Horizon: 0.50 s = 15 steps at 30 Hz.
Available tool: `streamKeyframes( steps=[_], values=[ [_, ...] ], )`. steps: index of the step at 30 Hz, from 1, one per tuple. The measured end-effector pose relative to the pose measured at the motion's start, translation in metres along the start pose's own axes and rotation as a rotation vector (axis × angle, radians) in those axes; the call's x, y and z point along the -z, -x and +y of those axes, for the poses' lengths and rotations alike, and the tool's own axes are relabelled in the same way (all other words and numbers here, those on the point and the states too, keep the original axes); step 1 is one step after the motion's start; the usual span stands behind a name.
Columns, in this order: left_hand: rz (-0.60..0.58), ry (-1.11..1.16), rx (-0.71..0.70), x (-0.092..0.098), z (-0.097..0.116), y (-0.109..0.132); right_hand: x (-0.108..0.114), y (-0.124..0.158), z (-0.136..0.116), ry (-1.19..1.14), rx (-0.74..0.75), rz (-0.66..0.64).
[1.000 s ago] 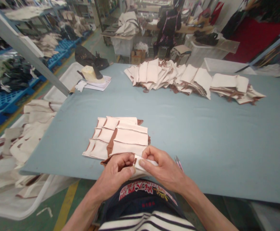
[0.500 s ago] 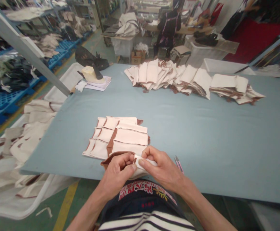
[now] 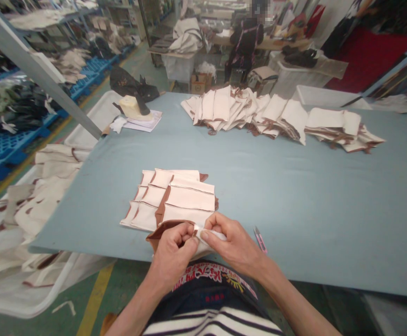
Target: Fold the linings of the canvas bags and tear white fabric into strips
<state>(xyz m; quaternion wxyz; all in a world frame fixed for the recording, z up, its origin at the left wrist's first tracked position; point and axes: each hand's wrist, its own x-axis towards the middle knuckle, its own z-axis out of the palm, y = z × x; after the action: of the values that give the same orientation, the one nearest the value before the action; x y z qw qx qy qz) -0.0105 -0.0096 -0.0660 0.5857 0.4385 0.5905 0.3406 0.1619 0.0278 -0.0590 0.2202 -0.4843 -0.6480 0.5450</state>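
At the table's front edge both my hands grip a cream fabric pouch [image 3: 203, 249] with a brown lining. My left hand [image 3: 175, 245] pinches the edge by the opening, where the brown inside shows. Close by, my right hand [image 3: 233, 240] has thumb and fingers closed on the pale fabric. A small brown bit shows between the two thumbs. Just beyond my hands lie several cream panelled pieces [image 3: 189, 198] with brown edging, overlapping one another. Pink-handled thread snips [image 3: 260, 239] rest on the table right of my right hand.
Heaps of cream and brown pieces [image 3: 220, 107] line the far side of the blue-grey table [image 3: 294, 196]. A yellowish block [image 3: 133, 108] sits on papers at the back left. On the left stands a white bin [image 3: 49, 303] with fabric pieces. A person [image 3: 245, 42] works farther back.
My hands have shifted only slightly at the pouch's edge. The brown opening by my left hand shows a little wider. Things on the table have stayed put.
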Motion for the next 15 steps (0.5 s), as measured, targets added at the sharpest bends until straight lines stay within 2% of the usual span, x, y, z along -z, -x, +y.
streamKeyframes(
  steps=[8,15],
  values=[
    [0.166,-0.158,-0.151,-0.011,0.004,0.001,-0.010,-0.003,0.008,0.011,0.021,0.097],
    [0.268,-0.377,-0.181,-0.018,-0.004,0.003,-0.023,-0.005,0.014,0.023,-0.014,0.239]
  ],
)
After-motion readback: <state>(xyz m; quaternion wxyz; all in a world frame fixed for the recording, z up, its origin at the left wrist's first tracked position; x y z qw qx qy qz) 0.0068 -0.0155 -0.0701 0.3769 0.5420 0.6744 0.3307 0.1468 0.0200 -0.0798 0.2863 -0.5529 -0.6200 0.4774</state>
